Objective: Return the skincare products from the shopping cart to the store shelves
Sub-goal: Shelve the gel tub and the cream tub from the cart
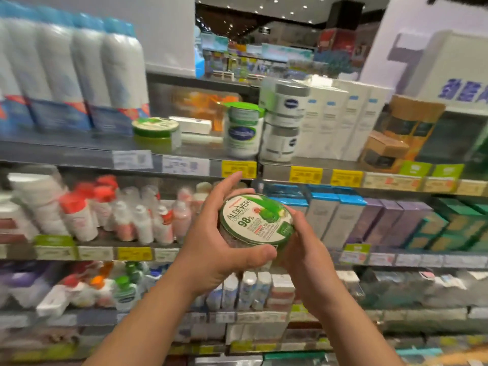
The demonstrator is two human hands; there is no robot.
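A round green aloe vera gel jar (254,220) with a white "98%" label on its lid is held in front of the shelves, tilted toward me. My left hand (219,239) grips it from the left, thumb under its lower edge and fingers over the top. My right hand (303,249) cups its right side. A matching green jar (155,132) sits on the top shelf (79,154), up and to the left of the held one. The shopping cart is out of view.
On the top shelf stand tall white spray cans (66,75) at left, a green-lidded white tub (244,130), stacked white jars (284,120) and white boxes (340,120). Lower shelves carry bottles (137,220) and boxed products (369,220). Price tags line the shelf edges.
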